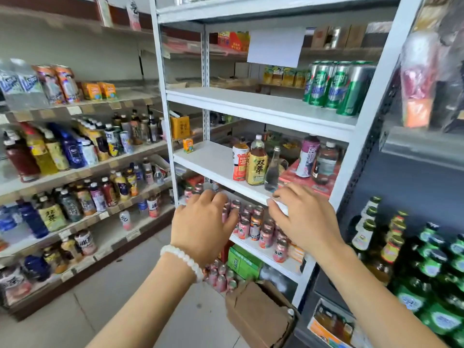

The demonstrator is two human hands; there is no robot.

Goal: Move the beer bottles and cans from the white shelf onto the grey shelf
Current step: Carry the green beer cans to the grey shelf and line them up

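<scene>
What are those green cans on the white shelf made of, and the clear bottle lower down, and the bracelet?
The green cans look like thin metal: one shows a bare, shiny silver side. The clear bottle seems to be glass, see-through with a small cap, though clear plastic is possible. The bracelet on the left wrist is a string of milky white beads, perhaps stone or plastic.

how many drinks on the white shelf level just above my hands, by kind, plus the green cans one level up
Middle level of the white shelf:
plastic bottles: 4
glass bottle: 1
small juice carton: 1
Level above:
green cans: 4 visible, any behind are hidden
Total: 10
</scene>
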